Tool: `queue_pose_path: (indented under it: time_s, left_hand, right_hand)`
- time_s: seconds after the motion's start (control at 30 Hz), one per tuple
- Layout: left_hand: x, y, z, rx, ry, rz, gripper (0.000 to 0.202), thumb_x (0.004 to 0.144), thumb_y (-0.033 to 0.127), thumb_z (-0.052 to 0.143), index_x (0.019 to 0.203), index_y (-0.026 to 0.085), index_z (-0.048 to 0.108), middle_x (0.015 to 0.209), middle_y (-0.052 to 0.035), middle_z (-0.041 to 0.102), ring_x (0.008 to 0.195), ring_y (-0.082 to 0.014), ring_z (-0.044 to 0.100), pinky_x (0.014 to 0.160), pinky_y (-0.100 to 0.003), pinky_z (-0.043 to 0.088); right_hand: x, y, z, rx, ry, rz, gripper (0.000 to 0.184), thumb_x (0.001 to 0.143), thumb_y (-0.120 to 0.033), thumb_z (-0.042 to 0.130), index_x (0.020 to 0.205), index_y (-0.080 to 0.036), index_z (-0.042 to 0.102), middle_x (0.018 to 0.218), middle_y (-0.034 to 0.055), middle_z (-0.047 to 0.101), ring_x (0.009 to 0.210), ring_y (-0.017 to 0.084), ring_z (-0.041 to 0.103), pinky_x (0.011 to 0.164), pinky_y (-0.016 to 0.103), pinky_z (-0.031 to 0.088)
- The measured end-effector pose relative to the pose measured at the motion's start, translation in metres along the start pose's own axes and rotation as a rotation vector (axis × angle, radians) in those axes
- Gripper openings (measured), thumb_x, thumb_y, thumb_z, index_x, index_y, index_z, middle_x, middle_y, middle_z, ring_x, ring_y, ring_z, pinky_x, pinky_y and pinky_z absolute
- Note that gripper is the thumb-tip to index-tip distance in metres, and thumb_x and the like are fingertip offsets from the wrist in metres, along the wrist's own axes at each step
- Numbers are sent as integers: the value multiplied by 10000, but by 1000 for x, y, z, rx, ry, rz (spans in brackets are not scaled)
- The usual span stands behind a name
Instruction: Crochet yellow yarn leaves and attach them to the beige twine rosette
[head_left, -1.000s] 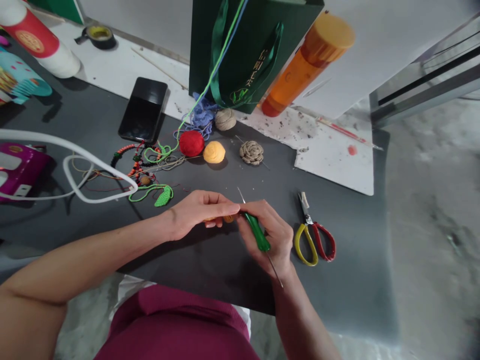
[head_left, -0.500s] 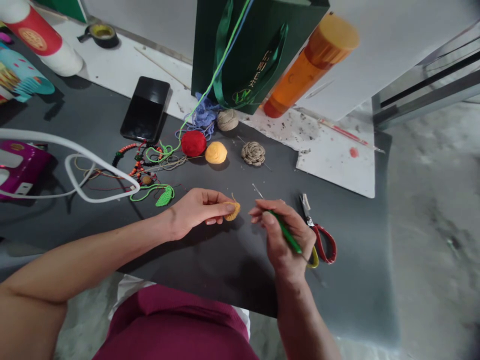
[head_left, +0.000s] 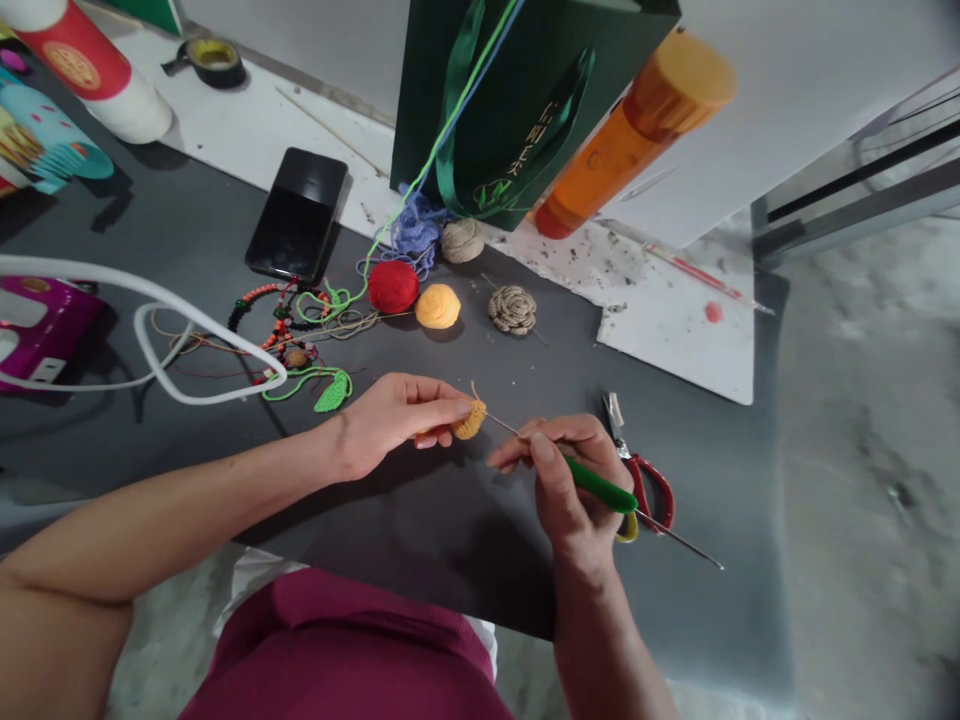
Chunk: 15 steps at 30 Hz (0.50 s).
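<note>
Between the thumb and fingers of my left hand [head_left: 397, 420] is a small yellow crochet piece [head_left: 469, 422], a short yarn end sticking up from it. My right hand [head_left: 574, 470] grips a crochet hook [head_left: 600, 487] by its green handle. The hook's thin metal shaft reaches left, and its tip meets the crochet piece; whether it passes through a stitch I cannot tell. A second metal end of the hook points down to the right. Red-handled scissors [head_left: 651, 490] lie just beyond my right hand, one yellow-lined loop partly hidden behind it.
Past my hands lie a red yarn ball [head_left: 393, 287], a yellow yarn ball [head_left: 438, 306], a beige crochet flower [head_left: 512, 310] and a green crochet leaf [head_left: 333, 391]. A phone [head_left: 297, 213], a dark green bag [head_left: 517, 110] and an orange bottle [head_left: 637, 135] stand farther back. A white cable [head_left: 195, 330] loops at left.
My right hand has swung the crochet hook so its tip now meets the yellow piece; before, it was apart and pointing up-left. My left hand has barely moved. The view has shifted slightly.
</note>
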<state>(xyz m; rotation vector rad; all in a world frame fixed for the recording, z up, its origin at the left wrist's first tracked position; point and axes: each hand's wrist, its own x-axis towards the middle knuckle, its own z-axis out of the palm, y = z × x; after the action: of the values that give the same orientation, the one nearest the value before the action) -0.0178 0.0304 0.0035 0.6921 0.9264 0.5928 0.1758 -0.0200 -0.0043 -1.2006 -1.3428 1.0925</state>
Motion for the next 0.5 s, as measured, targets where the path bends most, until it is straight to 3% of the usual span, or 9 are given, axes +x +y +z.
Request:
queue_pose_path:
  time_s: [0.5]
  left_hand:
    - [1,-1,-1,-21,-6,-11,284,746,397,793,713,134,691,678,-2,619,588,-80,449,549,-268,273]
  right_hand:
    - [2,-3,2,-79,-34,-37,144,984,-328,610,874,-247,568,676,-5,772,548,139,680,547,290,560]
